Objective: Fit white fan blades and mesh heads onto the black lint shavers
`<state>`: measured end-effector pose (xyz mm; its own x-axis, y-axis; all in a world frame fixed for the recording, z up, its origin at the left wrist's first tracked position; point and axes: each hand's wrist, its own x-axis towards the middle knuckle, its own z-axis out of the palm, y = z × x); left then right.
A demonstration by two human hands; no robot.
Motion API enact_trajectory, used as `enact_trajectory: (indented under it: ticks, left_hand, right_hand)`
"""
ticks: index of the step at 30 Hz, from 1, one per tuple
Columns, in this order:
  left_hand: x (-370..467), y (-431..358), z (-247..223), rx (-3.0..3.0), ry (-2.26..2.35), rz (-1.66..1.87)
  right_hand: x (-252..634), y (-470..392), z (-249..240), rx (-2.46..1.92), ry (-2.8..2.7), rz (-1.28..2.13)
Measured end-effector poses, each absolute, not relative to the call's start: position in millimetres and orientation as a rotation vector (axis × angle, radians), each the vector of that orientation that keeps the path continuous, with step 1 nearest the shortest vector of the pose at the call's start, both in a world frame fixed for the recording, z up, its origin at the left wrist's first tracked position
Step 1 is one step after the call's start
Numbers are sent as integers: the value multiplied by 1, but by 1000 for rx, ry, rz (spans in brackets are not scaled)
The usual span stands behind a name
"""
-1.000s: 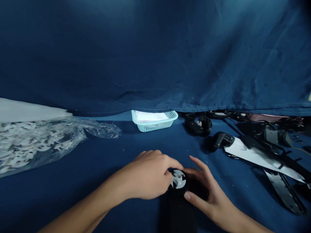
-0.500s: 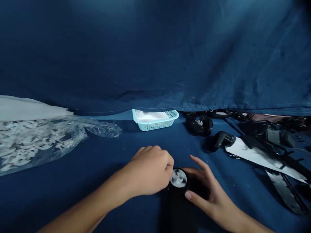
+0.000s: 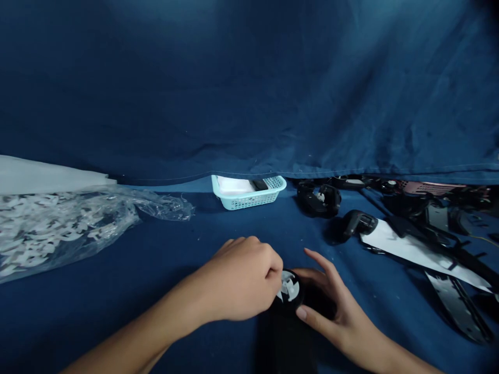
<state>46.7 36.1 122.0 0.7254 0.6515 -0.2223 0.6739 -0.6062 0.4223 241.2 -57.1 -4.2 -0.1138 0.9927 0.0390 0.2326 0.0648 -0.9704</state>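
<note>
A black device (image 3: 292, 332) with a round white part (image 3: 290, 286) facing up on its top stands low in the middle of the head view. The white part shows dark gaps across it, and its left edge is hidden by my left hand. My left hand (image 3: 247, 278) is closed in a fist against that edge; its fingertips and anything in them are out of sight. From the right, my right hand (image 3: 333, 306) holds the device's top, thumb at the near rim and fingers behind, with one finger raised clear.
A light-blue basket (image 3: 249, 201) stands under the hanging dark-blue cloth (image 3: 234, 93), holding something white and a dark piece. To the left lies a clear bag (image 3: 66, 228) of small white-grey parts. Black plastic parts (image 3: 460, 306) and a white sheet (image 3: 405, 249) crowd the right.
The white round part was blurred as if turning and now shows sharp dark gaps. My left fist has shifted slightly right. A dark piece now shows in the basket.
</note>
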Motion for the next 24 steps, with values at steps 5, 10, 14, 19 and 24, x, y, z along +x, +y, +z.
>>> enact_trajectory:
  ticks: [5,10,14,19,24]
  left_hand:
    - [45,36,116,2469,890,30]
    - [47,38,115,2682,1084,-37]
    - [47,40,121,2587,1003,-27]
    - [44,39,117,2554,952,-29]
    - [41,39,122,2351,844,-75]
  right_hand:
    - [241,-57,-3,-1290,-1488,1116]
    - [242,-57,-6,-1289,-1481,1118]
    - [242,-57,-7,-1291,-1484,1122]
    - [242,-57,-7,-1298,-1493,1106]
    - [242,-56,-8,-1275,-1483,1121]
